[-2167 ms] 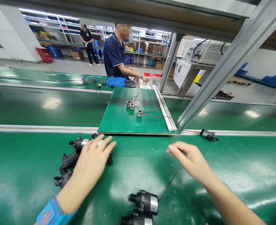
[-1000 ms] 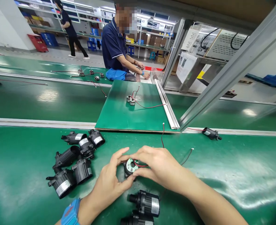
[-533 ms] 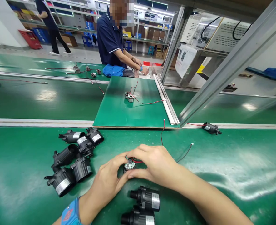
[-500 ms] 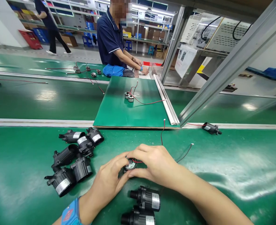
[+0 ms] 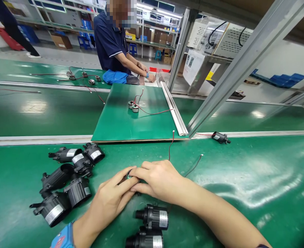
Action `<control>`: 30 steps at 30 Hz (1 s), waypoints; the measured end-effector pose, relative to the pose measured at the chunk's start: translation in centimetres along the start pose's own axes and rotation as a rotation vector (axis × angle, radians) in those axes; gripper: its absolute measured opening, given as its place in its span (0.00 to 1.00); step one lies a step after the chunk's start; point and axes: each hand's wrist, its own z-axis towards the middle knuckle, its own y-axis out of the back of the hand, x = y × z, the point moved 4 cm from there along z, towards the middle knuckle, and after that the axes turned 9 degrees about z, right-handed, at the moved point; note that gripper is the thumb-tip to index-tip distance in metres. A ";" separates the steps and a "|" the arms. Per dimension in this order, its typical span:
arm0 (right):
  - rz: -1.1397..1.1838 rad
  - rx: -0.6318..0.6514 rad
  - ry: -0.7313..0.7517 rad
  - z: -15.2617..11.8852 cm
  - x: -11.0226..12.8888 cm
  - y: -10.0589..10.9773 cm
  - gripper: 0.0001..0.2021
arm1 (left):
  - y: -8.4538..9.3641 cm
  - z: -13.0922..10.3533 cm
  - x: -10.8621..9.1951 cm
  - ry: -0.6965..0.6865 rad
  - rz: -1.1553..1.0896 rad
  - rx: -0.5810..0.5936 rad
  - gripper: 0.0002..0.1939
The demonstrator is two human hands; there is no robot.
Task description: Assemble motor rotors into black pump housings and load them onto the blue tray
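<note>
Both my hands meet over the green bench, fingers wrapped round a small round part point(image 5: 128, 175); only a sliver of its dark rim and green face shows. My left hand point(image 5: 110, 196) grips it from the left, and a blue band circles that wrist. From the right, my right hand point(image 5: 157, 179) closes on it, covering most of it. Two thin wires with white plugs come out beyond my right hand, one red wire point(image 5: 171, 146) and one dark wire point(image 5: 195, 164). Just below my hands lie two black pump housings point(image 5: 153, 217) point(image 5: 148, 238) with white labels.
Several black housings point(image 5: 77, 191) lie to the left. A raised green board point(image 5: 121, 120) holds two small wired motor parts point(image 5: 134, 107). Right of it stands a slanted metal post point(image 5: 219, 88); another housing point(image 5: 220, 137) lies beyond. A co-worker point(image 5: 113, 44) works across the bench.
The view has shifted, so most things appear further left. My fingers now cover more of the round part, whose green face showed more before. The person walking at the far left has moved further left.
</note>
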 end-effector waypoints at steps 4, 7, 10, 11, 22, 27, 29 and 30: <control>-0.101 -0.035 0.054 -0.5 1.0 0.6 0.17 | 0.2 -0.4 -0.1 -0.041 0.029 -0.066 0.11; -0.196 -0.050 0.031 -0.9 1.3 0.7 0.17 | -0.1 0.0 -0.1 -0.033 0.040 -0.070 0.11; -0.253 -0.045 -0.076 -1.6 1.1 0.8 0.19 | -1.1 1.7 -0.2 0.006 -0.038 0.082 0.12; -0.262 -0.034 -0.116 -2.1 0.9 1.0 0.19 | -1.4 2.6 -0.3 0.025 -0.086 0.148 0.12; -0.387 -0.287 -0.851 -14.2 -19.8 9.8 0.20 | -2.4 8.3 -4.0 0.101 -0.452 0.761 0.09; -0.351 -0.188 -0.959 -16.1 -27.7 11.0 0.30 | -2.1 7.6 -4.8 0.064 -0.376 0.694 0.14; -0.317 -0.147 -1.006 -16.8 -28.8 10.7 0.30 | -1.4 6.7 -4.3 0.093 -0.342 0.614 0.16; -0.298 -0.135 -1.026 -17.1 -29.1 10.6 0.30 | -0.8 6.1 -4.0 0.104 -0.308 0.571 0.17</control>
